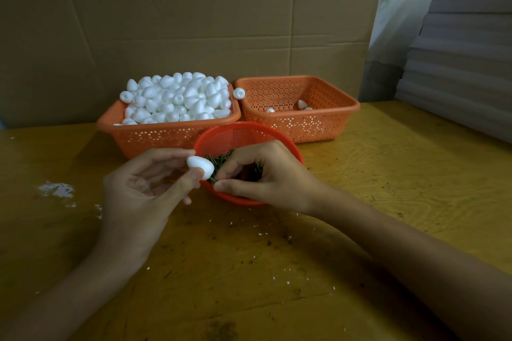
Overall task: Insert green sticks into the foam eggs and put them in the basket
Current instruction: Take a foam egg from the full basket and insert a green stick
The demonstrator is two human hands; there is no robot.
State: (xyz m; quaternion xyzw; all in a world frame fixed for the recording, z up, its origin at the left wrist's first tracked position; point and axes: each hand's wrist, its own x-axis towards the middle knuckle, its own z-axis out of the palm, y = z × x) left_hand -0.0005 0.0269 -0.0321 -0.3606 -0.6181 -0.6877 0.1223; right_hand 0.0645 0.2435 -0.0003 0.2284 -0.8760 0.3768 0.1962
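Overall: worn yellow desk, crumb-strewn; cardboard wall behind, grey boards stacked right. Far edge: left basket heaped with foam eggs; right basket holding 3. Before them, round red basket of green sticks. At its rim, left hand pinches 1 egg; right hand curls among sticks, grip indeterminable.

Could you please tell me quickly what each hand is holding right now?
Left hand: pinches a foam egg.
Right hand: pinches a green stick over the round basket.
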